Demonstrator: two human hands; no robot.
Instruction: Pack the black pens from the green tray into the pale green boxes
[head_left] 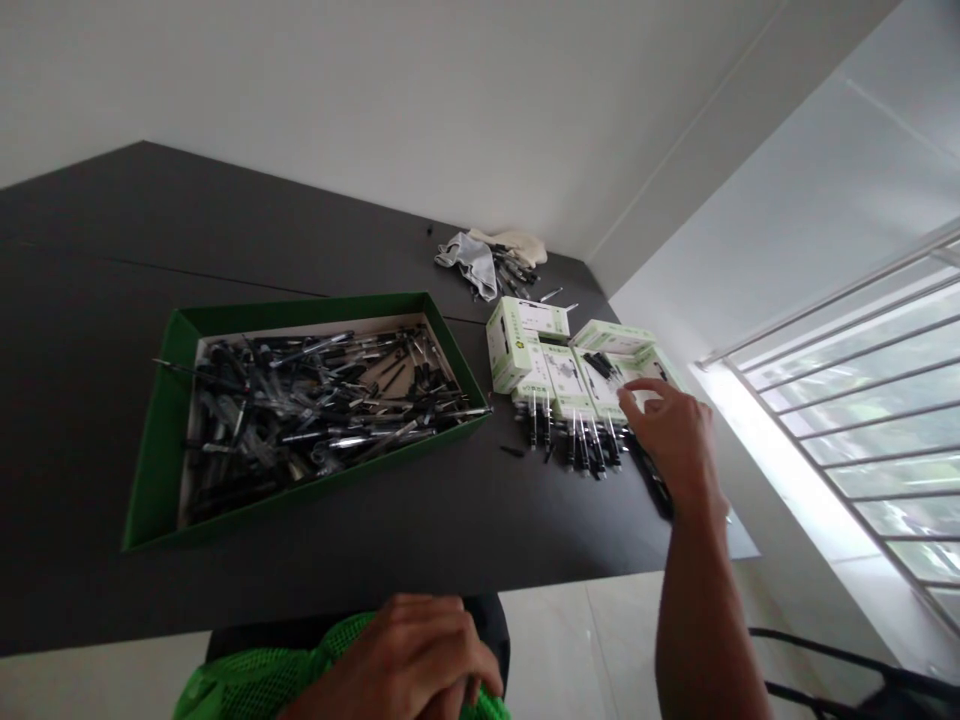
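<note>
My right hand [667, 420] reaches over the small white-and-green boxes [564, 375] on the right. Its thumb and forefinger are pinched at the clear ends of a few black pens [602, 366], which lie across a box top. More clear-and-black pens [592, 445] lie side by side along the near edge of these boxes. My left hand [427, 645] rests low at my lap over green mesh cloth [259, 675]. Its fingers are curled closed, and the inside of that hand is hidden.
A green open box [154, 440] full of jumbled pens and pen parts stands left of centre. Pale gloves [472, 262] lie on more pens near the wall. A dark long object [651, 475] sits under my right wrist. A barred window [862, 430] is on the right.
</note>
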